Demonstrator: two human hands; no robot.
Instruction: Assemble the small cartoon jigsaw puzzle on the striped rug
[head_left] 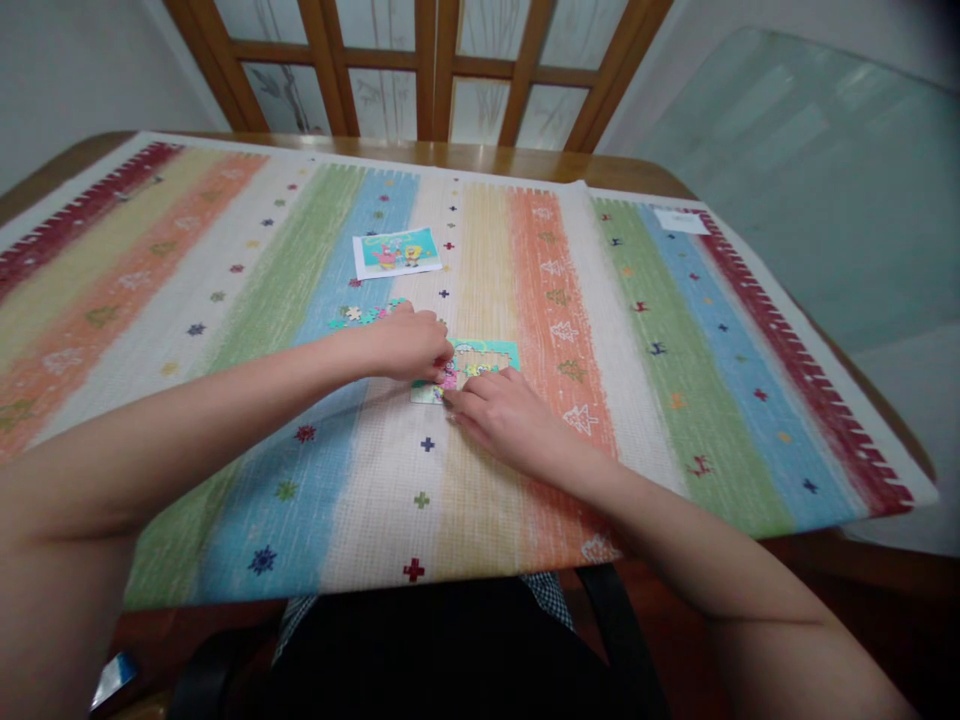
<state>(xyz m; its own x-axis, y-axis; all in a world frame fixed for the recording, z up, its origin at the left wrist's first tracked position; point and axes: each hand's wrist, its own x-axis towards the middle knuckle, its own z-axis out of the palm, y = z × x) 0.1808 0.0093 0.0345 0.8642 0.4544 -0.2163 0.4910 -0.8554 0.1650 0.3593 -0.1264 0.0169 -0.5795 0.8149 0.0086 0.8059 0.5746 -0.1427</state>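
Observation:
A partly assembled jigsaw puzzle [506, 350] with a teal border and pink and yellow parts lies on the striped tablecloth, a gap in its middle showing the cloth. My left hand [411, 342] reaches over its left side, fingers closed and pointing down on a puzzle piece near the pink part. From the right, my right hand [501, 408] rests at the lower edge, its fingers bent together on the puzzle. Both hands' fingertips nearly meet and partly cover the pieces there. Loose puzzle pieces [352, 316] lie beyond my left hand, partly hidden by it.
A printed cartoon picture card [397, 253] lies farther back on the tablecloth [285, 520]. A small white paper [681, 221] sits near the far right corner. Beyond the table stands a wood-framed glass door [435, 70]; a pale glass panel [825, 180] is at right.

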